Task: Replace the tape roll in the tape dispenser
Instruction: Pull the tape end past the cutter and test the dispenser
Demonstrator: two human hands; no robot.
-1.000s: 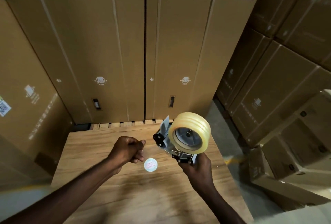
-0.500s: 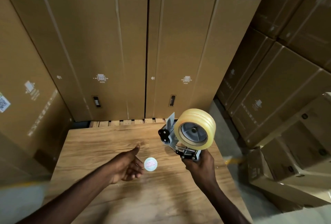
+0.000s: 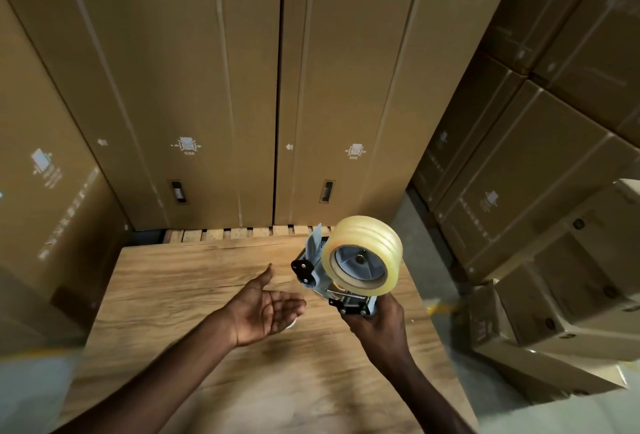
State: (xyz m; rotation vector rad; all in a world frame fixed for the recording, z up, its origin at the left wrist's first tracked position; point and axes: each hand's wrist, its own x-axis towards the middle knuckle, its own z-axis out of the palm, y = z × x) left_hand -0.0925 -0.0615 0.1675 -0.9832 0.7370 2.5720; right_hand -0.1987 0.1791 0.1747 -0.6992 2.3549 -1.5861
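Above table [image 3: 207, 295], right hand [image 3: 377, 321] grips dispenser [image 3: 332, 281].

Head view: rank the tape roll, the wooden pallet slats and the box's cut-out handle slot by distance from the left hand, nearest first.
1. Tape roll: mounted on the tape dispenser, just right of the open left hand.
2. Wooden pallet slats: beyond the table's far edge.
3. Cut-out handle slot: higher, on the tall cardboard box behind.

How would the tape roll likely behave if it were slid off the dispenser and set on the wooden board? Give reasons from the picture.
The tape roll is a thick, wide ring, so it probably feels firm and fairly heavy for its size. Set on its round rim on the board, it would likely roll; laid on a flat side, it should stay put. Its glossy surface may be a little slippery.
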